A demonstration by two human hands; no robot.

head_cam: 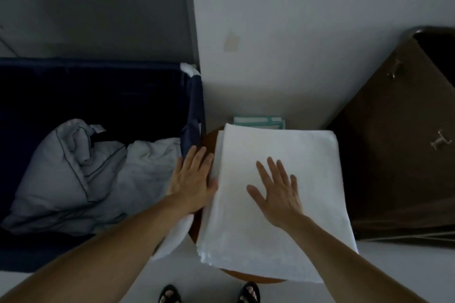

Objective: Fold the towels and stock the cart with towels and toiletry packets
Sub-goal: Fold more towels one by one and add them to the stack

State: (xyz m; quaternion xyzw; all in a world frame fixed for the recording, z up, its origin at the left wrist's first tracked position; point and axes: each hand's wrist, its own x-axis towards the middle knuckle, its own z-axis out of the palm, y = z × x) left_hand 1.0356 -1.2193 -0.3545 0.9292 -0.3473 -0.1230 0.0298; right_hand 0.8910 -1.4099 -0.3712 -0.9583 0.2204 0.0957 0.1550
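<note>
Arms: the left forearm (pixel 110 248) and right forearm (pixel 344 258) are seen bare.
Hands: the left hand (pixel 192 179) and right hand (pixel 278 194) are seen bare.
Feet: black open-toed sandals (pixel 248 286) are worn, one on each foot; the toes (pixel 170 294) are left showing at the front.

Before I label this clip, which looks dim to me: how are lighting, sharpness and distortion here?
Head view: dim overall, the folded white towel brightest, the dark blue fabric bin nearly black inside; head view soft throughout, no glare; wide-angle bending tilts the brown wooden cabinet at right.
</note>
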